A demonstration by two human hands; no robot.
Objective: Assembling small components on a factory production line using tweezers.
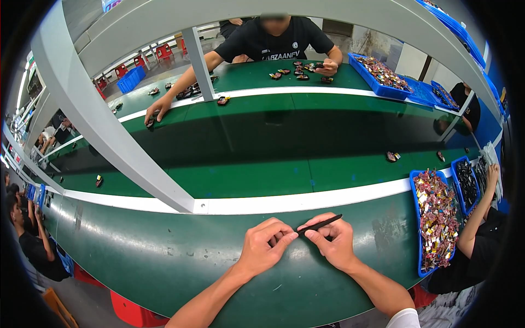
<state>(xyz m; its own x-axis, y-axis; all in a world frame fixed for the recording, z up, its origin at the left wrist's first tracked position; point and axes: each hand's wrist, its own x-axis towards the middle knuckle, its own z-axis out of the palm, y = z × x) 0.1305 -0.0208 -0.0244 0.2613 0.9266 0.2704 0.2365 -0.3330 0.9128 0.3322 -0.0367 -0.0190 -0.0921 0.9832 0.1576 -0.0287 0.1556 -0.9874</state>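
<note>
Above the near green worktop, my two hands meet at the fingertips. My right hand [332, 243] is closed round a slim black pen-shaped tool [326, 221], whose far end points up to the right. My left hand [267, 245] is closed in a pinch at the tool's lower left end. Whatever sits between those left fingertips is too small and too covered to make out. Nearest to my right hand, a blue tray [418, 229] heaped with small red circuit boards and wires stands on the worktop's right side.
Beyond a white rail [262, 205] runs a green conveyor belt [257, 183] carrying a few small assemblies [392, 157]. A white frame post [117, 131] slants across the left. Opposite, a person in black reaches onto the belt. Another person's arm [474, 224] is at the right, by a tray of black parts [466, 186].
</note>
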